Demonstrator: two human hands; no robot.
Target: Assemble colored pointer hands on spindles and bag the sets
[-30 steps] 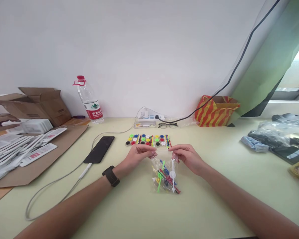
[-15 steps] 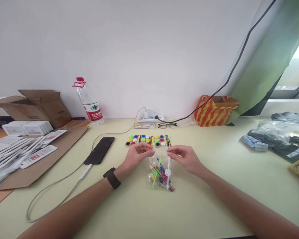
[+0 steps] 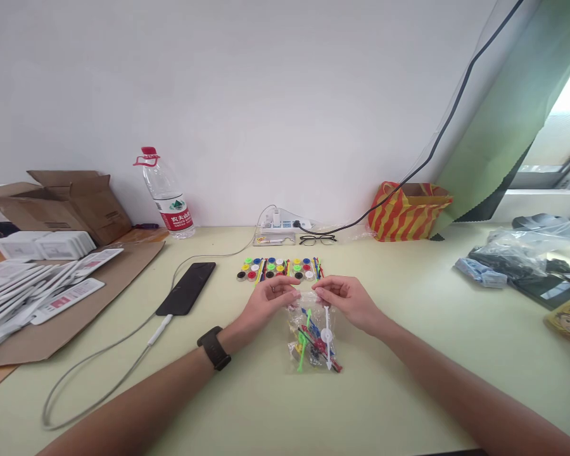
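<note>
- A clear plastic bag [image 3: 308, 366] of coloured pieces sits at the centre of the dial, twelve toward the wall; whether its lower edge meets the pale table [image 3: 389, 405] cannot be told.
- Inside, a white double-ended arrow [image 3: 327, 335] and a green arrow [image 3: 301, 351] show among red, blue, yellow and black pieces.
- At eleven o'clock, just above it, the left hand [image 3: 270, 303] pinches the bag's top edge between thumb and fingers, a dark watch [image 3: 214, 348] on its wrist.
- At one o'clock, the right hand [image 3: 350, 303] grips the same edge in a matching narrow pinch, near the left.
- A black phone [image 3: 186, 289] lies at ten o'clock, plugged into a pale cable [image 3: 99, 348].
- Toward twelve, just beyond the fingers, coloured discs [image 3: 271, 267] stand in groups beside bundled sticks [image 3: 317, 268].
- Farther along twelve, black-framed glasses [image 3: 318, 240] lie before a white power strip [image 3: 285, 220].
- Near the wall, a red-capped bottle [image 3: 171, 206] stands at eleven, a red-and-yellow striped bag [image 3: 403, 215] at one.
</note>
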